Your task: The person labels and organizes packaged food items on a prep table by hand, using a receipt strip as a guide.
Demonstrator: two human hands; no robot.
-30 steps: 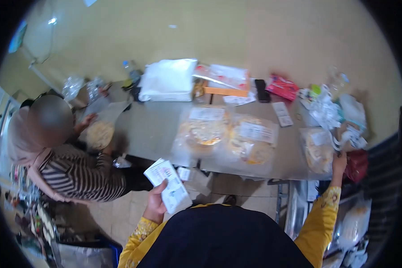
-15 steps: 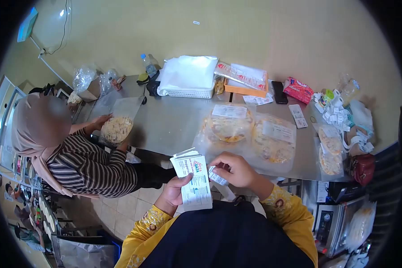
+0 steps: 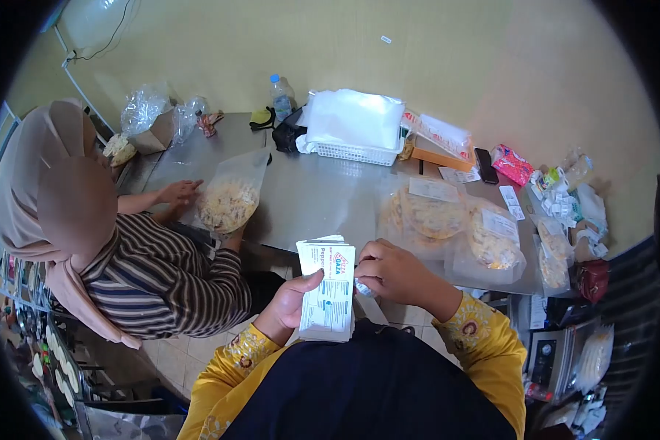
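My left hand [image 3: 290, 299] grips a stack of white printed cards [image 3: 328, 297], its thumb lying across the top card with the red and blue print. Just right of the stack, my right hand [image 3: 380, 270] is closed, fingertips pinched on a small white printed piece [image 3: 362, 287], partly hidden by the fingers. Past my hands on the metal table [image 3: 308, 198] lie bagged pizzas with labels, one [image 3: 434, 213] in the middle and one [image 3: 493, 238] to its right.
A co-worker [image 3: 161, 271] at the left holds a bagged pizza [image 3: 229, 205]. Along the wall stand a white basket [image 3: 356, 152], a bottle [image 3: 280, 99], an orange tray [image 3: 444, 155], a phone [image 3: 485, 166] and a pink packet [image 3: 512, 164]. A dark red pouch [image 3: 592, 280] sits far right.
The view has turned left, so the table items appear further right. My right hand's fingers have drawn closer together beside the stack. The co-worker's hand has come off the bag's upper edge.
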